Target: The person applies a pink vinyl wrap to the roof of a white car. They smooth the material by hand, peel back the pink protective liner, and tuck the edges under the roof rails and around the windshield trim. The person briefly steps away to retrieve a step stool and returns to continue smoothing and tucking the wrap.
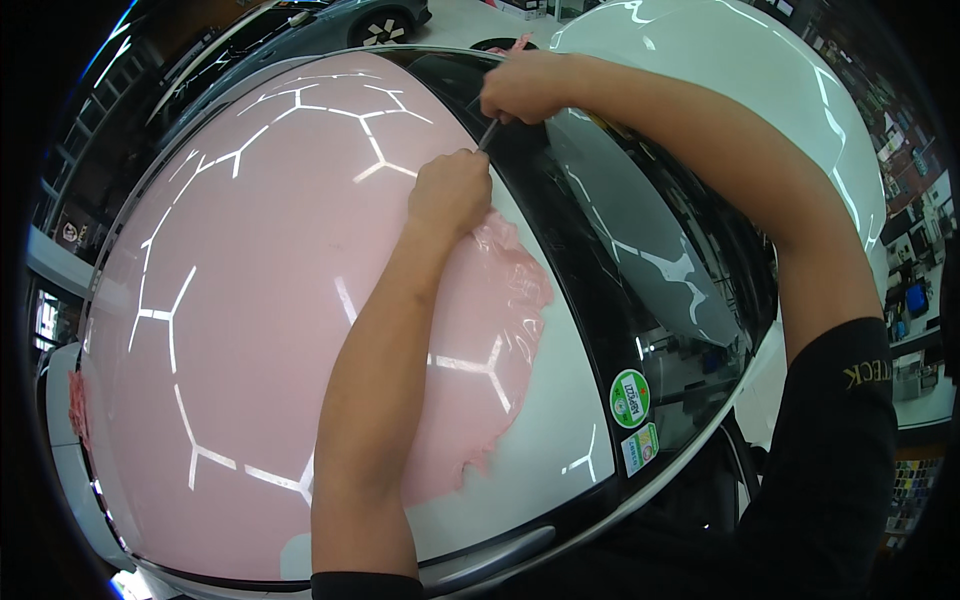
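Pink film (250,270) covers most of a car roof (545,400), and its ragged, wrinkled edge lies on the bare white paint at right. My left hand (452,192) is closed in a fist over the film, near the roof's dark front border. Farther forward, above the dark windshield edge, my right hand (525,88) is closed too. A thin grey, rod-like piece (488,134) runs between the two hands; its exact kind is hard to make out. Its ends are hidden in my fingers.
The windshield (640,240) slopes away at right, with a round green sticker (630,399) inside its corner. Beyond it is the pale hood (740,80). A roof rail (490,565) runs along the near edge. A dark car (310,40) stands behind, and crumpled pink film (78,408) hangs at far left.
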Demonstrator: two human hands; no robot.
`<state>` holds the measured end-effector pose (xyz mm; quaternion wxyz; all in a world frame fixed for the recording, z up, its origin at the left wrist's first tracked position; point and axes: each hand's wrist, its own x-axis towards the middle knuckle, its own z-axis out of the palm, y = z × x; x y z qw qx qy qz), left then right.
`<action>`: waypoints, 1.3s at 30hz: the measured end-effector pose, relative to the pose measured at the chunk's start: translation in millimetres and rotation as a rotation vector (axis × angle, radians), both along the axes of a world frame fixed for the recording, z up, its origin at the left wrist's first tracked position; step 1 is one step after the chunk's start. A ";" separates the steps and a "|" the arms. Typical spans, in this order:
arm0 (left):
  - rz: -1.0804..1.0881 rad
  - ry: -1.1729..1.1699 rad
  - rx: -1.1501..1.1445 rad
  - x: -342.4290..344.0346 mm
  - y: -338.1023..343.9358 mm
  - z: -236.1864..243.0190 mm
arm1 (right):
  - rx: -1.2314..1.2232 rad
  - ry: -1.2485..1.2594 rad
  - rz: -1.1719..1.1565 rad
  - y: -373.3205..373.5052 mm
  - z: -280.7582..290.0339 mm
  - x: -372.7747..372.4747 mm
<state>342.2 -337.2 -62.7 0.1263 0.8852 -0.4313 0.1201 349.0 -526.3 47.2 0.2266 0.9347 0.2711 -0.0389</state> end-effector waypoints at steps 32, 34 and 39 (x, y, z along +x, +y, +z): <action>0.142 0.148 0.201 49.2 -17.0 4.4 | -0.115 1.151 -0.755 53.6 -41.1 -531.7; 0.084 0.134 0.143 52.8 -11.1 10.9 | -0.021 1.125 -0.844 70.0 -85.4 -570.2; 0.048 0.335 -0.028 65.2 9.4 16.7 | 0.159 0.929 -0.976 113.2 -203.9 -607.9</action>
